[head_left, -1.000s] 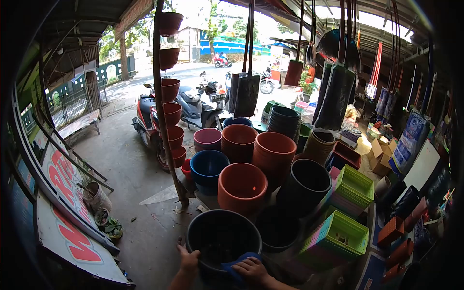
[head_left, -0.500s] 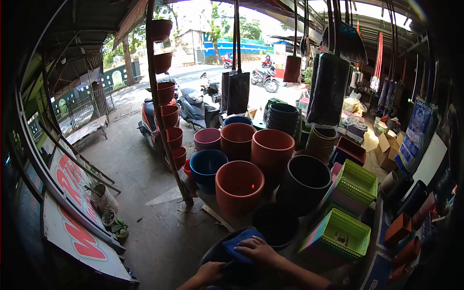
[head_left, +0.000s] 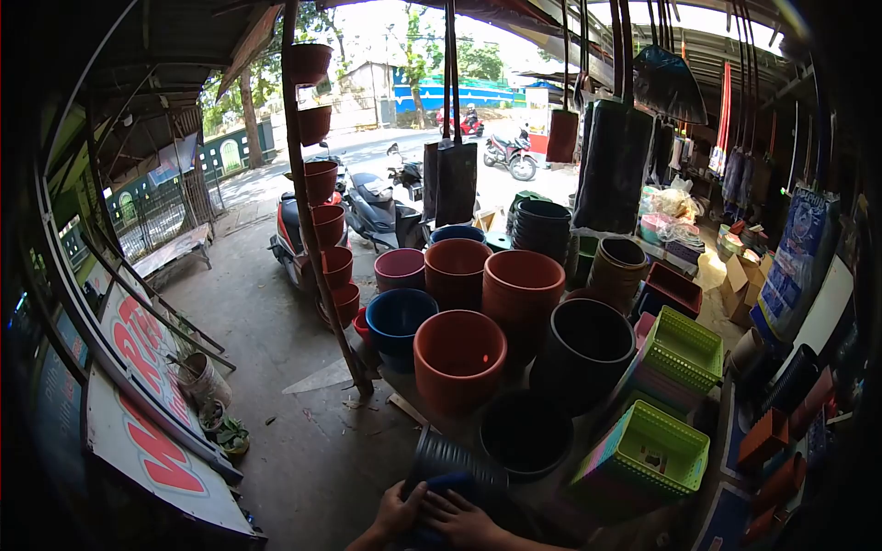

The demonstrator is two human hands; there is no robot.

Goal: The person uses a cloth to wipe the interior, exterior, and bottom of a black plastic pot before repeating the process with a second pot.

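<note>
A black ribbed pot (head_left: 457,458) lies tilted at the bottom centre, its ridged side showing. My left hand (head_left: 397,512) is closed at its near left edge, the thumb up beside a blue cloth (head_left: 452,481). My right hand (head_left: 459,522) presses the blue cloth against the pot's side, fingers laid over it and close to my left hand. The pot's near end is hidden by my hands and the dark bottom of the view. Just beyond stands another black pot (head_left: 525,435), upright and with its mouth open.
Terracotta pots (head_left: 459,356), a blue pot (head_left: 401,317) and a large black pot (head_left: 582,354) stand ahead. Green baskets (head_left: 657,450) are stacked to the right. A pole (head_left: 317,230) carries several small pots. Dustpans (head_left: 609,165) hang overhead. A signboard (head_left: 156,450) leans at left.
The black pot has been turned so its ribbed side now shows. My right hand has moved down and left with the blue cloth, beside my left hand. The view has shifted slightly.
</note>
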